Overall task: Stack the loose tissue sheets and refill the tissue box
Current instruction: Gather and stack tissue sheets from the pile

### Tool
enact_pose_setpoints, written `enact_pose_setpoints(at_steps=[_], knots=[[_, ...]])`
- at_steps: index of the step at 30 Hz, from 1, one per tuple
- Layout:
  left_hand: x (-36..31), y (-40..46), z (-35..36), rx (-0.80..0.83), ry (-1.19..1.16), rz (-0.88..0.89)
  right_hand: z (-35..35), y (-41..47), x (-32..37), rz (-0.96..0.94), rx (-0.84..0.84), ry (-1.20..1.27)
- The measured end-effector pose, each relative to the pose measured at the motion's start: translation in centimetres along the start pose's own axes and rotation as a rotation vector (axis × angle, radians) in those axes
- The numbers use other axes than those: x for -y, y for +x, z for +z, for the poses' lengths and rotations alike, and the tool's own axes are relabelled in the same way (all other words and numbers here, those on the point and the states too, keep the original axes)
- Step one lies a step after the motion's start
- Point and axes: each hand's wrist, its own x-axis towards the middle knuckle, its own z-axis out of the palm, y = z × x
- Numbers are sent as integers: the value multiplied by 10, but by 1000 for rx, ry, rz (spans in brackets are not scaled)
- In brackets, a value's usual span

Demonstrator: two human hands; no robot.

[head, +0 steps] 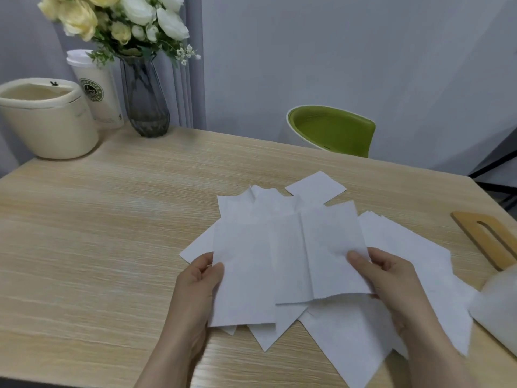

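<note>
Hands sit low in the centre of the frame, each pinching a side of the top tissue sheets [291, 259]. The left hand [197, 281] grips the left edge with its thumb on top and fingers curled beneath; the right hand [389, 275] pinches the right edge the same way. Between them the held sheets lie over a loose spread of other tissue sheets [414, 256] fanned across the wooden table [98, 233], reaching from under the hands toward the right and lower right. At the right edge of the frame lies a wooden lid with a slot [488, 239], and below it a blurred white shape, too unclear to name. Further back, in the upper left, stand a cream container [47, 119], a white paper cup [95, 88] and a grey glass vase of flowers [144, 99]. A green chair [333, 130] stands behind the table's far edge.
</note>
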Motion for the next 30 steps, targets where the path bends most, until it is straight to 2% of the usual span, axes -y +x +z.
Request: enact_pose_setpoints(at_steps=[8, 18, 23, 30], knots=[[-5, -3, 14, -21, 32, 44, -64, -9, 23, -92, -125, 133], [5, 5, 53, 43, 38, 53, -82, -15, 31, -247, -109, 142], [11, 9, 49, -33, 31, 41, -58, -5, 18, -132, -8, 191], [7, 8, 40, -64, -40, 36, -24, 1, -10, -68, -20, 68]])
